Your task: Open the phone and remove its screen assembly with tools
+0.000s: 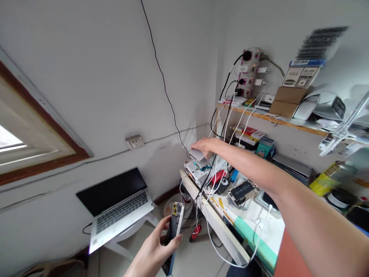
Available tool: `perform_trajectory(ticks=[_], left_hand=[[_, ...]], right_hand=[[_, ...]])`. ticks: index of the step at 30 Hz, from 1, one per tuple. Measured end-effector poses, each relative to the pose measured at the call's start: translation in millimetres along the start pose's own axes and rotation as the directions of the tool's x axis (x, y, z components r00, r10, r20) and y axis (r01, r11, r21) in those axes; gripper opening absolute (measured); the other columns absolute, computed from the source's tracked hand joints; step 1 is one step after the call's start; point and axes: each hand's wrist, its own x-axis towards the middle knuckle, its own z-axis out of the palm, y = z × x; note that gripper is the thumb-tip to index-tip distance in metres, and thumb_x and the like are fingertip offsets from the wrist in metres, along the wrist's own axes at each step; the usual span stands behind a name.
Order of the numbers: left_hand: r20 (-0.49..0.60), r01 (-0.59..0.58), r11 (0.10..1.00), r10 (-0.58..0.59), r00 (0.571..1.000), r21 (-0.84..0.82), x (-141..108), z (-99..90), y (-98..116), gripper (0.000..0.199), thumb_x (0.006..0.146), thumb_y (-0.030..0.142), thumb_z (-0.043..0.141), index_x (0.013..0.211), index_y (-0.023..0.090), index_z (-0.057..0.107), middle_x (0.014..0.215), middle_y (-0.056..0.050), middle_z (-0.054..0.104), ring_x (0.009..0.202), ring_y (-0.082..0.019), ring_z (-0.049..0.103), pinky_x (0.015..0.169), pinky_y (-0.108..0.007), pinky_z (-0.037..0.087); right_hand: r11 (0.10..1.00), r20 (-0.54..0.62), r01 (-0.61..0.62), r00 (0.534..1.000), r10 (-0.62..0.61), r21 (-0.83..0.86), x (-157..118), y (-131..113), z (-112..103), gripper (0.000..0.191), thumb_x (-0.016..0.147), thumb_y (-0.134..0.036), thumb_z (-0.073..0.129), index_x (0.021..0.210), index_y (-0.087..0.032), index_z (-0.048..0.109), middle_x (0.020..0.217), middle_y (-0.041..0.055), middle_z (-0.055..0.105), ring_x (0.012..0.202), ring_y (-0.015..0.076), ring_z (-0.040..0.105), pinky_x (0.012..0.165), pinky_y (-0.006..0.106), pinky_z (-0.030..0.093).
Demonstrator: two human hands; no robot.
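My left hand [161,243] is wrapped around an opened phone [174,223], held upright over the floor with its inner parts and yellowish camera area showing. My right hand [204,146] reaches across to the back left corner of the workbench. Its fingers stretch over a flat grey plate-like piece [197,155] above a white box-shaped device [196,173]; whether they press on it is unclear. Blue-handled tweezers or a similar tool [203,167] lie on that device. Another opened phone [243,192], with a black battery, lies on the bench.
A laptop [121,211] stands open on a white stool [129,231] at left. White cables [211,227] hang over the bench edge. A tower power strip [250,73] stands on the shelf [276,115]. A yellow spray can [331,177] is at right. A red-handled tool [196,233] hangs low.
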Motion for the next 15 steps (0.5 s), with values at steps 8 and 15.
perform_trajectory(ticks=[8,15], left_hand=[[-0.128,-0.215,0.790,0.347,0.929,0.574,68,-53.7,91,0.062,0.076,0.068,0.064,0.105,0.013,0.075,0.076,-0.005,0.069,0.074,-0.027,0.068,0.065,-0.033,0.051],[0.101,-0.327,0.621,0.370,0.924,0.712,175,-19.3,209,0.030,0.088,0.044,0.076,0.092,0.015,0.073,0.082,-0.003,0.070,0.082,-0.022,0.069,0.074,-0.032,0.054]], right_hand=[[0.988,-0.279,0.113,0.950,-0.138,-0.102,-97,-56,-63,0.084,0.080,-0.005,0.081,0.156,-0.019,0.047,0.151,0.0127,0.059,0.135,0.0322,0.054,0.115,0.048,0.040],[0.987,-0.421,0.020,0.903,-0.086,-0.159,-253,-174,25,0.055,0.082,-0.015,0.077,0.136,-0.015,0.064,0.124,0.0128,0.073,0.114,0.0311,0.064,0.103,0.048,0.050]])
